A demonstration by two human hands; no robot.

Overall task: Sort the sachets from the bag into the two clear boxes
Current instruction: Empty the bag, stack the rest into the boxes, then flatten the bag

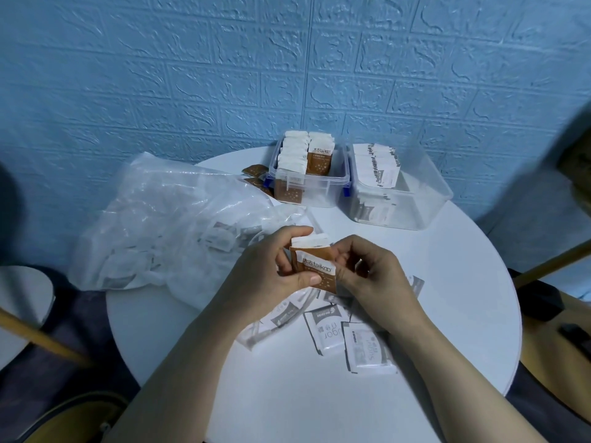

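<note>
Both hands mid-table: left hand (pixel 271 266) and right hand (pixel 371 273) pinching small stack of brown sachets (pixel 315 266). Left box (pixel 308 187) at far edge packed with brown sachets, right box (pixel 415 199) with white sachets. Bag (pixel 166 219) at left edge, white sachets visible inside. Loose white sachets (pixel 345 337) on table (pixel 447 282) under hands.

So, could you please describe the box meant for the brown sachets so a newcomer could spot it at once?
Start at the round white table and look to its far edge by the blue wall. Two clear boxes sit side by side there; it is the left box, holding upright brown sachets and having blue clips, unlike the right box of white sachets.
</note>
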